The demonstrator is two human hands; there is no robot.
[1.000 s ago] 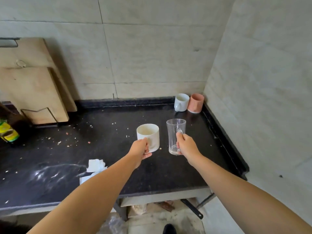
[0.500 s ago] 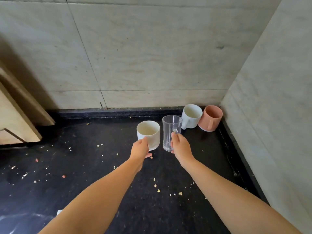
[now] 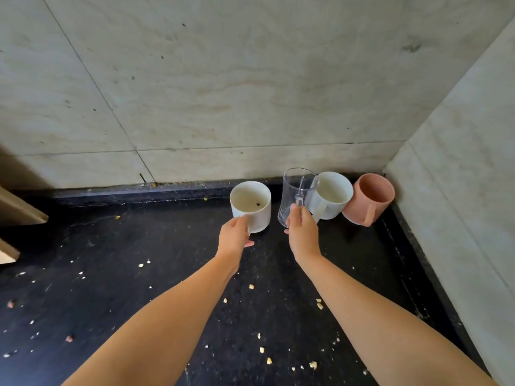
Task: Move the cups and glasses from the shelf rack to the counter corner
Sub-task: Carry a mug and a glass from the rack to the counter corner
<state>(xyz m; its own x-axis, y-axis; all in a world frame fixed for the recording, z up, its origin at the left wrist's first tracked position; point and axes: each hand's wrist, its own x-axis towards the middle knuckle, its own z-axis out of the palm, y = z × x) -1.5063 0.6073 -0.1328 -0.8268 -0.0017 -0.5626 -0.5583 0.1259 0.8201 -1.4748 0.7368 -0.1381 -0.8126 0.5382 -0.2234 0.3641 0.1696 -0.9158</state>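
Head view: your left hand (image 3: 235,232) grips a white cup (image 3: 250,204) and your right hand (image 3: 302,232) grips a clear glass (image 3: 296,196). Both have moved much nearer the far-right counter corner, beside a white mug (image 3: 333,195) and pink cup (image 3: 369,197); placement looks imminent.

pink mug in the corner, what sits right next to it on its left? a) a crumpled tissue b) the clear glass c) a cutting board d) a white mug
d: the pink mug stands in the counter corner with a white mug directly beside it on the left; the clear glass, held by the right hand, comes only after that.
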